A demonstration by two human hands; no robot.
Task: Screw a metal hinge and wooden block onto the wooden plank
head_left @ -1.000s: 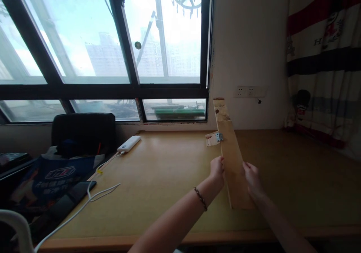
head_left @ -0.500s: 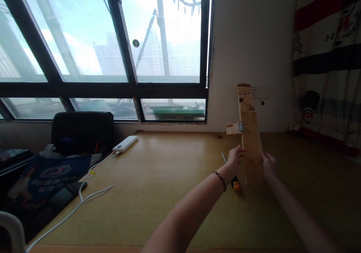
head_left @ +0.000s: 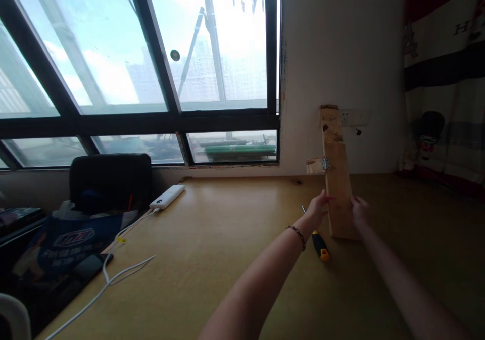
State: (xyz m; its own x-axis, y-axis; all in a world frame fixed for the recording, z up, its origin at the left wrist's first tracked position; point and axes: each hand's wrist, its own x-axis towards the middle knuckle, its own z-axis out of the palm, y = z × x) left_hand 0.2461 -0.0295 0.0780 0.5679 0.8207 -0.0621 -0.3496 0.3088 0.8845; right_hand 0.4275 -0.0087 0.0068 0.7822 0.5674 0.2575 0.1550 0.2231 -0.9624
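Observation:
A long wooden board (head_left: 338, 178) stands nearly upright on the table, tilted slightly. My left hand (head_left: 317, 210) grips its left edge, and my right hand (head_left: 360, 212) holds the right edge at about the same height. Above my left hand, a metal hinge (head_left: 326, 163) joins a short wood piece (head_left: 313, 165) to the board's left side. The board's top end looks rough and darker. Beside my left wrist lies a screwdriver (head_left: 320, 245) with a dark and yellow handle; my hand hides part of its shaft.
The wooden table (head_left: 227, 239) stretches to the wall under the window. At its left edge are a white power bank (head_left: 167, 197) and a white cable (head_left: 109, 282). A black chair (head_left: 109, 183) holds a blue bag (head_left: 71, 236). A wall socket (head_left: 350, 117) is behind the board.
My left hand's fingers have closed onto the board's left edge. The board's lower end shows more clearly, and more of the screwdriver handle is visible. My view has shifted slightly.

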